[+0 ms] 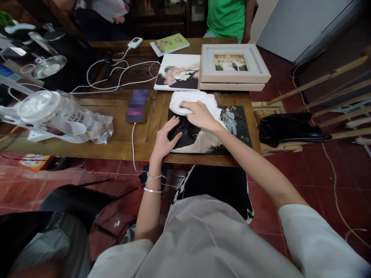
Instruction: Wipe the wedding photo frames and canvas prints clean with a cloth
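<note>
A dark glossy photo print [234,127] lies flat at the near edge of the wooden table [116,146]. My right hand [199,114] presses a white cloth [185,99] onto the print's upper left part, fingers curled over the cloth. My left hand [165,139] lies flat and spread on the print's left edge, holding nothing. A bracelet sits on that wrist.
A white picture frame [233,63] stands stacked behind the print, beside another photo print [176,73] and a green booklet [169,43]. White cables [116,75], a phone [137,105] and a clear plastic-wrapped container [58,116] occupy the left. A black bag [290,129] lies right. A person in green [227,17] stands beyond the table.
</note>
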Tool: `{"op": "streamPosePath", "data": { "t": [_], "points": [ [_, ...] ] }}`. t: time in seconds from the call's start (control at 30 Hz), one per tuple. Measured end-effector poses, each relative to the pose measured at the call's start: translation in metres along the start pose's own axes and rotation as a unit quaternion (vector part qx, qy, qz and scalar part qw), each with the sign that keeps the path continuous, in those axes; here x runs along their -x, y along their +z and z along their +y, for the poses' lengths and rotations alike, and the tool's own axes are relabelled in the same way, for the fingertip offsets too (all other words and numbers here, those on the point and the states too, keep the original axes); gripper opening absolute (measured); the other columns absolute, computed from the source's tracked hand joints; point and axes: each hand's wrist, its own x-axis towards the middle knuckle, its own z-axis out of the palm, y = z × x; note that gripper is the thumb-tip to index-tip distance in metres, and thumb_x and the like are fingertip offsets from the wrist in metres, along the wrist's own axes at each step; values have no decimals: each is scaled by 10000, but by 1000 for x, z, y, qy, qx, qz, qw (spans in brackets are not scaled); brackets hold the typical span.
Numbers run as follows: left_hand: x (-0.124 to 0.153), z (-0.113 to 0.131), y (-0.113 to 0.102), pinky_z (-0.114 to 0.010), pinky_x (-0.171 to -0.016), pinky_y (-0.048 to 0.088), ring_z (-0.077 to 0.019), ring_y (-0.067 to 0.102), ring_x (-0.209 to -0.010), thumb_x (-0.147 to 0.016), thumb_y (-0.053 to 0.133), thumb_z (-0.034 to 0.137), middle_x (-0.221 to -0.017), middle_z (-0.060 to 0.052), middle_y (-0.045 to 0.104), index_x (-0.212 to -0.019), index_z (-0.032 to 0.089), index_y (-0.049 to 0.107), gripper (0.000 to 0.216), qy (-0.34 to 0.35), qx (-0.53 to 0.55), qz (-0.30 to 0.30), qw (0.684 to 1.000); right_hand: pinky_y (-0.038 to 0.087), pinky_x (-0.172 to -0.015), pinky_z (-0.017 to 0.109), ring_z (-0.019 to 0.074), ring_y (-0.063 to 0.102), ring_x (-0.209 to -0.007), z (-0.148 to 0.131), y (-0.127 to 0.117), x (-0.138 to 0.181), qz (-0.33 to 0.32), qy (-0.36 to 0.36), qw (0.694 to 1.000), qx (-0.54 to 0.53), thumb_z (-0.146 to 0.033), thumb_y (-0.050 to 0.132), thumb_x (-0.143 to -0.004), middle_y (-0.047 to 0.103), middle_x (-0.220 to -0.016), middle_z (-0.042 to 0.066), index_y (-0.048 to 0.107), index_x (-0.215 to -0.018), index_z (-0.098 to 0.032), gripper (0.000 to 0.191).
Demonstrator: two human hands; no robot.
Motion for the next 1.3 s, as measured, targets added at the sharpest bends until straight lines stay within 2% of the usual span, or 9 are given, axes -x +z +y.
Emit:
{"op": "streamPosePath", "data": {
  "t": [0.17, 0.4, 0.5, 0.6, 0.7, 0.87, 1.03, 1.17, 1.3],
  "points": [
    [0, -1, -1, -540, -1225, 418, -290, 574, -1406, -949, 705, 356, -1438, -115, 662, -1350, 209, 681, 428, -6, -7, 5, 1000, 234, -1218, 620, 324, 678, -1140, 0, 9, 5, -23, -44, 999, -5, -64, 406, -687, 767, -1218, 58, 721, -1159, -204, 584],
    [0, 3, -1, -563, -1234, 390, -291, 514, -1460, -979, 680, 398, -1490, -135, 615, -1383, 211, 653, 446, 8, 18, 2, 1000, 238, -1198, 722, 369, 700, -1096, 75, -56, 86, 37, 43, 995, 84, -77, 453, -677, 786, -1118, 109, 711, -1041, -205, 464],
    [0, 3, -1, -575, -1230, 392, -294, 512, -1462, -983, 673, 428, -1492, -122, 617, -1382, 228, 653, 447, 3, 18, 1, 1000, 248, -1182, 759, 407, 657, -1227, 86, -70, 131, 54, 53, 987, 141, -61, 469, -678, 743, -1265, 144, 699, -1034, -217, 452],
    [0, 3, -2, -579, -1234, 386, -295, 512, -1462, -982, 672, 439, -1493, -112, 618, -1380, 237, 656, 446, -1, 14, 1, 1000, 246, -1204, 756, 389, 511, -1428, 66, -64, 179, 46, 25, 988, 148, -22, 476, -662, 613, -1487, 135, 681, -995, -232, 445],
    [0, 3, -2, -576, -1239, 379, -294, 511, -1462, -979, 676, 432, -1487, -114, 622, -1379, 233, 658, 448, -2, 14, 2, 1000, 229, -1198, 790, 369, 427, -1491, 27, -50, 225, 24, -13, 990, 135, 27, 466, -662, 583, -1519, 116, 643, -879, -242, 389],
    [-1, 5, -3, -576, -1237, 385, -292, 510, -1463, -980, 668, 441, -1487, -104, 623, -1382, 244, 656, 447, -5, 9, -1, 1000, 283, -1199, 769, 333, 485, -1451, -15, -37, 265, 27, -66, 993, 95, 47, 467, -643, 630, -1469, 76, 580, -750, -260, 345],
    [-1, 5, -3, -585, -1235, 382, -294, 509, -1464, -984, 660, 463, -1489, -108, 621, -1384, 240, 652, 458, -2, 5, -3, 1000, 335, -1199, 715, 327, 582, -1373, 5, -46, 234, 34, -67, 993, 89, 13, 476, -643, 685, -1399, 96, 628, -823, -255, 357],
    [-1, 6, -4, -590, -1234, 381, -296, 507, -1465, -983, 661, 470, -1490, -112, 620, -1384, 237, 651, 463, -2, 3, -6, 1000, 397, -1157, 684, 342, 682, -1197, 41, -61, 168, 11, -6, 992, 122, -41, 469, -673, 748, -1241, 100, 686, -963, -246, 415],
    [-1, 6, -4, -586, -1233, 382, -298, 507, -1465, -987, 662, 448, -1484, -127, 622, -1383, 222, 649, 457, 2, 7, -6, 1000, 381, -1167, 627, 340, 715, -963, 75, -75, 103, 34, 36, 991, 124, -84, 470, -671, 778, -937, 97, 706, -922, -228, 373]
  ]
}}
